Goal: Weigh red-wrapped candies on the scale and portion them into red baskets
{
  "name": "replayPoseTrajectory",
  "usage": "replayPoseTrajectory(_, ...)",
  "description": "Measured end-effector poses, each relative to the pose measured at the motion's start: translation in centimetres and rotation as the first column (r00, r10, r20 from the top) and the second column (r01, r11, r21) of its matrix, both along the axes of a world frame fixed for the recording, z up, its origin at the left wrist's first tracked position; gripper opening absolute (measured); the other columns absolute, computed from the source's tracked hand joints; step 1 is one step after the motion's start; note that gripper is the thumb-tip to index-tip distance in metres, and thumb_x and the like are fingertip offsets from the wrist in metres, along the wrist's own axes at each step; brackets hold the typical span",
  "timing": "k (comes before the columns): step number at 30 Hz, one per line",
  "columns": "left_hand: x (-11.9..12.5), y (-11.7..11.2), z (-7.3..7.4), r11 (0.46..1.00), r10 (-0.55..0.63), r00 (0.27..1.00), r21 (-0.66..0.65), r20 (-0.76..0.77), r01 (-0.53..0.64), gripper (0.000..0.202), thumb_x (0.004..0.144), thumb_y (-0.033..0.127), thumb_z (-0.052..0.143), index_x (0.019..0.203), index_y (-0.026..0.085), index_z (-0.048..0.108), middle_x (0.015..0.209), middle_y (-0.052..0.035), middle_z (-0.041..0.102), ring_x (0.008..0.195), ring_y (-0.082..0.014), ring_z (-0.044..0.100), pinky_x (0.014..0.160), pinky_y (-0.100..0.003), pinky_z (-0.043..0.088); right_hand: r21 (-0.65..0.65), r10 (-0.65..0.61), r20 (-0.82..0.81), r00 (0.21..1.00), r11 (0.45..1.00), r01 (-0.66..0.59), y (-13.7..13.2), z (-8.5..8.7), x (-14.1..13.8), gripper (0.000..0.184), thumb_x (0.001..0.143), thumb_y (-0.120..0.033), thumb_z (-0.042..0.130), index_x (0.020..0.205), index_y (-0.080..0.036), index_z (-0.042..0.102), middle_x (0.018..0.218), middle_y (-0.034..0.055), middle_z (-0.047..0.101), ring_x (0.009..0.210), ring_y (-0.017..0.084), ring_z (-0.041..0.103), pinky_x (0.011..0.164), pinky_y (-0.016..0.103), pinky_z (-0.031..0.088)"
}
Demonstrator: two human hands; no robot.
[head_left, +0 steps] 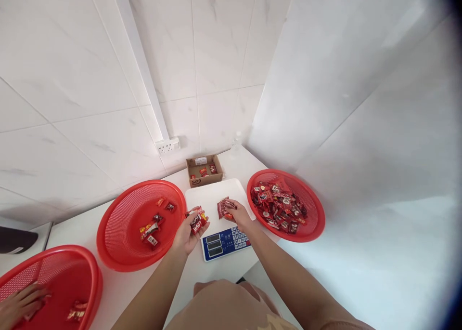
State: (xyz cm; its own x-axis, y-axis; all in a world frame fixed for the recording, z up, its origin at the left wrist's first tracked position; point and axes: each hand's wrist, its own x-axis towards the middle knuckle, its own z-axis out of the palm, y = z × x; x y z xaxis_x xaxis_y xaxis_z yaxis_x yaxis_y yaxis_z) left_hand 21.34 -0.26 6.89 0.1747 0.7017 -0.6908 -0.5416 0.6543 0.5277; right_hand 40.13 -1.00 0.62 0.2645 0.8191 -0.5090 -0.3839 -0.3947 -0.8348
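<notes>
In my left hand (188,234) I hold red candy packets (197,221), one printed with "LOVE", resting in the palm with the fingers curled about them. My right hand (236,212) pinches more red candy packets (224,207) between thumb and fingers. Both hands hover above a digital scale (207,195) with a white weighing plate and a blue keypad panel. To the right of my right hand is a red basket (319,214) holding a heap of red wrapped candies (279,202). Left of my left hand, another red basket (115,253) contains several loose candy packets (149,230).
A small cardboard box (205,179) with a few packets stands behind the scale. At lower left, another person's hand (25,301) reaches into a third red basket (94,277). A clear bottle (236,141) stands in the corner, and a wall socket (168,146) sits above the table.
</notes>
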Motion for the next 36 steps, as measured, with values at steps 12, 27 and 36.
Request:
replayPoseTrajectory(12, -4.1, -4.2, -0.9, 0.991, -0.008, 0.999, -0.136, -0.045, 0.002, 0.021, 0.086, 0.013, 0.054, 0.106, 0.009, 0.059, 0.084, -0.0129, 0.073, 0.073, -0.0224, 0.073, 0.060, -0.031, 0.062, 0.051, -0.101, 0.024, 0.995, 0.994, 0.099, 0.8, -2.4, 2.0, 0.029, 0.069, -0.020, 0.067, 0.097, -0.019, 0.061, 0.104, 0.0061, 0.068, 0.083, 0.014, 0.067, 0.068, 0.025, 0.055)
replayPoseTrajectory(27, -6.3, -7.3, -1.1, 0.987, 0.007, 0.998, -0.161, -0.069, -0.018, 0.032, 0.085, 0.013, 0.056, 0.117, 0.016, 0.057, 0.088, -0.0095, 0.073, 0.081, -0.0241, 0.073, 0.061, -0.032, 0.062, -0.077, -0.084, 0.253, 0.964, 0.991, 0.107, -0.2, -0.8, 2.5, 0.029, 0.070, -0.028, 0.067, 0.097, -0.020, 0.062, 0.083, 0.0005, 0.064, 0.055, 0.008, 0.055, 0.046, 0.020, 0.044)
replayPoseTrajectory(36, -6.3, -8.0, -1.3, 0.980, -0.045, 0.998, -0.198, -0.042, 0.036, 0.025, 0.085, 0.016, 0.056, 0.109, 0.008, 0.058, 0.087, -0.0143, 0.073, 0.083, -0.0254, 0.073, 0.060, -0.030, 0.062, -0.121, 0.079, 0.155, 0.985, 0.991, -0.061, -1.1, 0.2, 1.7, 0.020, 0.076, -0.036, 0.066, 0.084, -0.019, 0.061, 0.079, 0.0022, 0.065, 0.050, 0.007, 0.051, 0.044, 0.020, 0.040)
